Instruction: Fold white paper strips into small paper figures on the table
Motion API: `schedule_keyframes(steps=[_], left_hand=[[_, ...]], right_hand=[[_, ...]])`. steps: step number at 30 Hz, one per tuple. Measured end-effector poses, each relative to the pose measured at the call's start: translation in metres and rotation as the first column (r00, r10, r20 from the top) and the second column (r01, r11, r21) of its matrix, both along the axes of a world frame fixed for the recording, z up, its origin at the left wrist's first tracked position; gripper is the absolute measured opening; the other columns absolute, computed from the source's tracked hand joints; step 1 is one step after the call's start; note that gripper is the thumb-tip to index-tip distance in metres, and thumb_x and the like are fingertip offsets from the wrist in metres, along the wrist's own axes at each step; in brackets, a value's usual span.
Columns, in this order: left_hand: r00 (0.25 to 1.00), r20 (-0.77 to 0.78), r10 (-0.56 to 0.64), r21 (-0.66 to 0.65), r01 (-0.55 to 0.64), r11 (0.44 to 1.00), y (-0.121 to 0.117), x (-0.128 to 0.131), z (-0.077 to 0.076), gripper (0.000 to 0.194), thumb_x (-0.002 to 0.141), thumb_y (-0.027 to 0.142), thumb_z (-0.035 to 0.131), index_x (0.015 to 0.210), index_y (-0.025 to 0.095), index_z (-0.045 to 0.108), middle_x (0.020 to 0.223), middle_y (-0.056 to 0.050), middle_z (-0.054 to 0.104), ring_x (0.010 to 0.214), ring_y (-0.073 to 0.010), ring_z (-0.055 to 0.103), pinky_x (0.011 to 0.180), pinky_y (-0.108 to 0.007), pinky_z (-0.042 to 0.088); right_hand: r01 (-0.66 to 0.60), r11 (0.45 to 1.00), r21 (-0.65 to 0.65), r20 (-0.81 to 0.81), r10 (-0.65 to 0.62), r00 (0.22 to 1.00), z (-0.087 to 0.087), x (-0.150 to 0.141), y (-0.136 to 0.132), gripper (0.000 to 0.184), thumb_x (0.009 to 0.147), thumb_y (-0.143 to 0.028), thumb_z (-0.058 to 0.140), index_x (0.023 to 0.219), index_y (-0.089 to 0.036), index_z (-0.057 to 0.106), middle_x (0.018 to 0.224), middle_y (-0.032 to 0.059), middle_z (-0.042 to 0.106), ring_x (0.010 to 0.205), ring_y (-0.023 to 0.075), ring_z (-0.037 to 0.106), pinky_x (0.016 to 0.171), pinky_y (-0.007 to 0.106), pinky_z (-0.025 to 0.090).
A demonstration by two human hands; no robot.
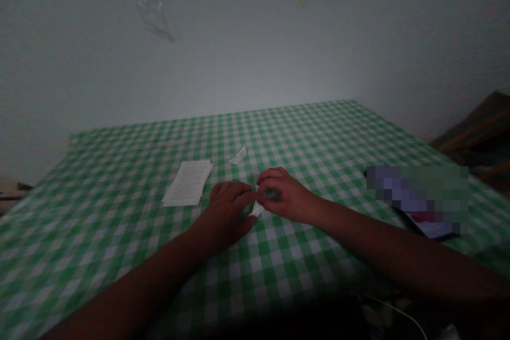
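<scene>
Two forearms, left (159, 257) and right (378, 239), extend over the near edge of the desk (334, 127), which is covered by one green-and-white checked cloth (99, 170). One small white paper (258, 208) is located between the hands, nearer the near edge than the far edge. Left hand (229, 210): partly open, thumb and forefinger apart, touching the paper; whether it grips cannot be determined. Right hand (285, 195): curled, thumb and forefinger closed on the paper. One folded white piece (239, 156) lies beyond the hands, toward the far edge. One stack of printed sheets (187, 183), at least two, lies toward the left edge. One flat-screen device (436, 226), partly pixelated, lies near the right edge.
</scene>
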State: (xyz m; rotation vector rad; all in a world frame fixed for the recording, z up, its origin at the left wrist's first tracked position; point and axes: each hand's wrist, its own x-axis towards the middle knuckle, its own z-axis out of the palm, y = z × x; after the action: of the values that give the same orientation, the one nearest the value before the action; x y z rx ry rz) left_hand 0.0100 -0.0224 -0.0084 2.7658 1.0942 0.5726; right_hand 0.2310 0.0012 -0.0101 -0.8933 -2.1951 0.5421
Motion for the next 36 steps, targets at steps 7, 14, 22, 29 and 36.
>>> schedule_keyframes(steps=[7,14,22,29,36], left_hand=[[1.0,0.027,-0.001,-0.026,0.002,1.0,0.004,-0.002,0.004,0.039,0.086,0.02,0.065,0.124,0.024,0.054,0.121,-0.007,0.061,0.113,-0.0268,0.054,0.097,-0.046,0.038],[0.995,0.104,-0.011,-0.051,0.017,0.999,0.011,-0.01,0.002,0.019,0.088,0.022,0.06,0.107,0.022,0.059,0.114,-0.006,0.061,0.11,-0.0251,0.055,0.096,-0.045,0.04],[0.994,0.108,-0.036,-0.068,0.044,0.997,0.012,-0.009,0.0,0.015,0.088,0.021,0.06,0.102,0.023,0.062,0.113,-0.005,0.061,0.108,-0.0242,0.054,0.095,-0.043,0.04],[0.991,0.125,-0.042,-0.077,0.052,0.996,0.012,-0.01,0.006,0.012,0.087,0.019,0.059,0.098,0.023,0.06,0.115,-0.005,0.06,0.112,-0.0242,0.053,0.099,-0.044,0.04],[0.991,0.12,-0.059,-0.11,0.072,0.991,0.012,-0.013,0.009,0.012,0.085,0.016,0.055,0.095,0.022,0.059,0.118,-0.007,0.058,0.113,-0.0251,0.052,0.099,-0.045,0.041]], right_hand=[[-0.009,1.0,0.012,-0.016,0.009,1.0,0.003,0.002,0.0,0.014,0.08,-0.013,0.071,0.081,-0.021,0.061,0.103,0.0037,0.066,0.103,0.0188,0.06,0.095,0.039,0.042],[-0.001,0.999,0.033,0.046,0.0,0.999,0.008,0.005,-0.003,0.013,0.079,-0.013,0.07,0.082,-0.021,0.061,0.106,0.0042,0.065,0.105,0.0202,0.058,0.097,0.039,0.041],[-0.008,0.999,0.04,0.076,0.005,0.997,0.01,0.003,-0.007,0.01,0.081,-0.015,0.068,0.087,-0.022,0.064,0.106,0.0042,0.065,0.106,0.0209,0.056,0.096,0.039,0.041],[-0.029,0.997,0.074,0.034,0.026,0.999,0.005,0.003,-0.007,0.004,0.086,-0.017,0.066,0.087,-0.021,0.065,0.105,0.0043,0.065,0.103,0.0198,0.056,0.095,0.038,0.041],[-0.036,0.998,0.046,0.055,0.033,0.998,0.007,0.003,-0.01,0.004,0.088,-0.018,0.064,0.089,-0.022,0.066,0.104,0.0048,0.064,0.104,0.0212,0.055,0.095,0.04,0.042]])
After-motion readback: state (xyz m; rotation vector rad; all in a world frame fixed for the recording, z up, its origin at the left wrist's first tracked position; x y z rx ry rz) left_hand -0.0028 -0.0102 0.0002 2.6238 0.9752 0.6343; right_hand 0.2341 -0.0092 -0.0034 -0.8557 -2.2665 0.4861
